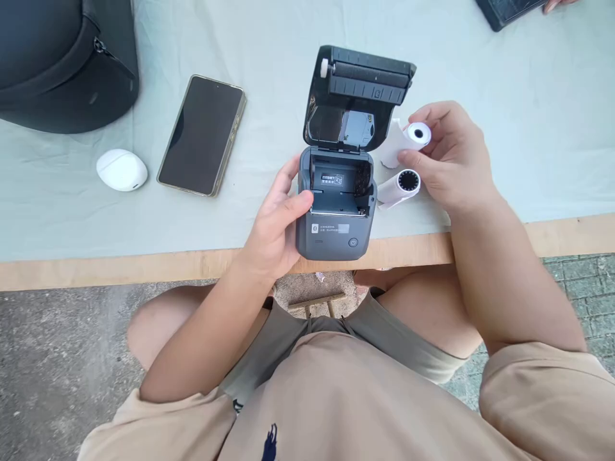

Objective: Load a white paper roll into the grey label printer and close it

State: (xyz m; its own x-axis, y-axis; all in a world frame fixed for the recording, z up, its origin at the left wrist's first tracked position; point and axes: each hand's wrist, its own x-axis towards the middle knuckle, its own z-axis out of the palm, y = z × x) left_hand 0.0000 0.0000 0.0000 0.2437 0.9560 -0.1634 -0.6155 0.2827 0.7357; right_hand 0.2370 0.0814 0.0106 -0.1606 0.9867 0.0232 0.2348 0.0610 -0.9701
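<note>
My left hand grips the left side of a dark grey label printer, thumb on its front rim. The printer's lid stands raised, showing a roller inside it and a paper bay with no roll in it below. To the right, my right hand pinches a small white paper roll between thumb and fingers; a loose strip hangs off its left side. Just below it, a second white paper roll with a black toothed core lies beside the printer, its paper end slightly loose.
A smartphone and a white oval case lie on the pale cloth to the left. Behind them sits a black zippered bag. At the top right, another person's fingers are near a dark device. The table's wooden edge runs in front of me.
</note>
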